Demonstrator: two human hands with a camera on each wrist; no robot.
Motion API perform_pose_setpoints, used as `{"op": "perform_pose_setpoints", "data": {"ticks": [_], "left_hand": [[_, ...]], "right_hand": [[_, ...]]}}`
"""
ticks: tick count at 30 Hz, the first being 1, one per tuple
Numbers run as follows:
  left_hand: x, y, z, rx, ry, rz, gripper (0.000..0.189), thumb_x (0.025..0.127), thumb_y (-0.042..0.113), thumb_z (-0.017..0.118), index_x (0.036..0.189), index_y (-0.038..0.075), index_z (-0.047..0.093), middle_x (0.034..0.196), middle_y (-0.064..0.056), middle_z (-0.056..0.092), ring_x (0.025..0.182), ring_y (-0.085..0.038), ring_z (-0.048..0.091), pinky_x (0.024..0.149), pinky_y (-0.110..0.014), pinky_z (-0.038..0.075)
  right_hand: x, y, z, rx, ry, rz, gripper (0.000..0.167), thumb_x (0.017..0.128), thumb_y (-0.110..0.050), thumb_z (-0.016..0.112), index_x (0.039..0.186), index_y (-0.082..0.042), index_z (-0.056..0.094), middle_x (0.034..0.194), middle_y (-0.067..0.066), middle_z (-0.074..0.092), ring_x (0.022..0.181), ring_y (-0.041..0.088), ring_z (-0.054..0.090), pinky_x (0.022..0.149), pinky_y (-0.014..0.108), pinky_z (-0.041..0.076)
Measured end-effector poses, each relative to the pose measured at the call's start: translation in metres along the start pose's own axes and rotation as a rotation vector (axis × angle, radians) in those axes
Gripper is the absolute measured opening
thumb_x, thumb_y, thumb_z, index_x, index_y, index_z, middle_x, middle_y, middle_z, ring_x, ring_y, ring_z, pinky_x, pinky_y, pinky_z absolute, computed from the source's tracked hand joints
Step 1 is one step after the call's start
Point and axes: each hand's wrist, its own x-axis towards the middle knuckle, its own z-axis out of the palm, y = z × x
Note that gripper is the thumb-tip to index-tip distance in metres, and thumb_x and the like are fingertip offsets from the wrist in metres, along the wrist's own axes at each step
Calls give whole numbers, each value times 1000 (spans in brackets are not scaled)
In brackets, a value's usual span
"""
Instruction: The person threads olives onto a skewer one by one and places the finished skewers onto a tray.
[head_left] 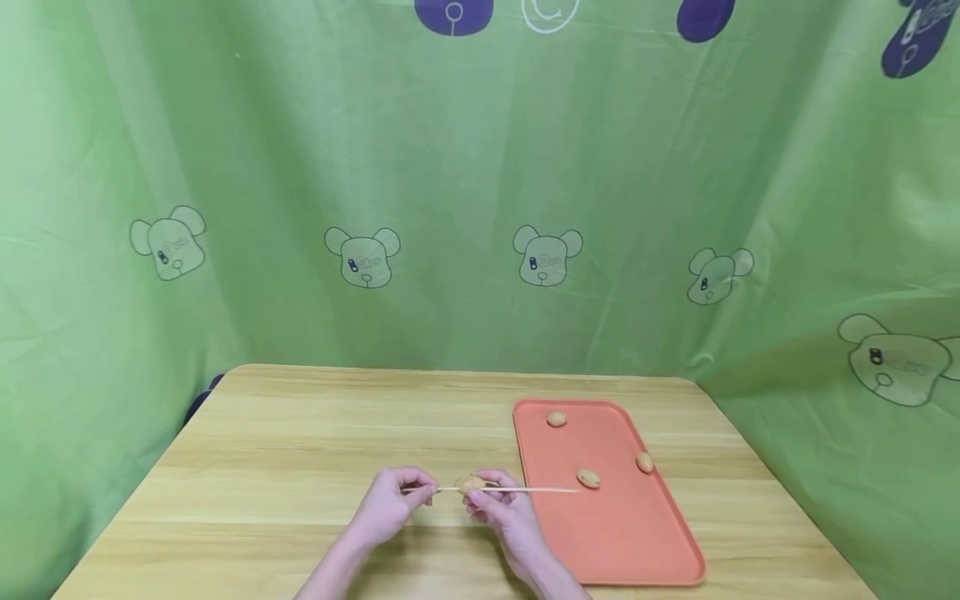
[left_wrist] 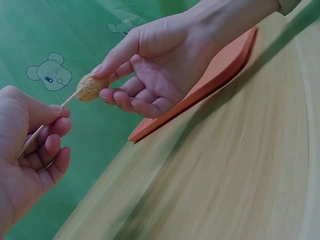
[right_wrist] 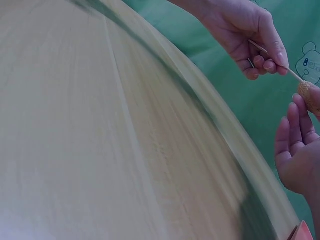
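Between thumb and fingers, my left hand [head_left: 386, 507] pinches a thin wooden skewer [head_left: 536, 490]. A tan, bumpy, oval food ball [head_left: 471, 482] is on the skewer, gripped by the thumb and fingertips of my right hand [head_left: 512, 521]. In the head view the skewer lies level, its long right part reaching past the ball and over the tray's left side. The left wrist view shows the skewer [left_wrist: 71, 98] meeting the near face of the ball [left_wrist: 92, 88]. My right hand's lower fingers are loosely bent in that view.
An orange-pink tray [head_left: 615, 537] lies on the right of the wooden table [head_left: 337, 417]. On it are three similar balls: one at the back [head_left: 557, 419], one by the right rim [head_left: 645, 462], one near the middle [head_left: 588, 478]. A green curtain [head_left: 450, 167] surrounds the table.
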Motion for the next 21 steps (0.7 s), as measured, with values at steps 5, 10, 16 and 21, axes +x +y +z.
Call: {"op": "perform_pose_setpoints", "data": {"ticks": [5, 10, 16, 21], "left_hand": [[0, 0, 2, 16, -7, 25, 8, 85, 1, 61, 87, -5, 65, 74, -13, 63, 68, -20, 58, 62, -22, 46], [-2, -1, 3, 21, -6, 49, 9, 84, 2, 62, 86, -6, 65, 75, -16, 63, 68, -14, 58, 64, -23, 48], [0, -4, 4, 17, 2, 35, 8, 85, 0, 61, 87, -6, 65, 77, -19, 63, 68, -11, 58, 65, -23, 48], [2, -5, 5, 25, -6, 26, 9, 86, -3, 58, 88, -9, 64, 78, -18, 64, 71, -17, 60, 66, -25, 49]], "right_hand": [[-2, 3, 0, 13, 8, 14, 22, 83, 3, 60, 102, -9, 56, 81, 0, 68, 73, 11, 61, 71, 26, 49], [-2, 4, 0, 18, 13, 19, 23, 83, 3, 60, 101, -11, 56, 80, -1, 68, 72, 11, 62, 71, 26, 50], [0, 4, 0, 11, 11, 12, 23, 82, 0, 63, 102, -10, 57, 80, -1, 68, 72, 11, 62, 70, 25, 50], [1, 3, -6, -20, -34, -15, 33, 84, 0, 61, 117, 3, 54, 84, 0, 69, 73, 10, 62, 70, 25, 51]]}}
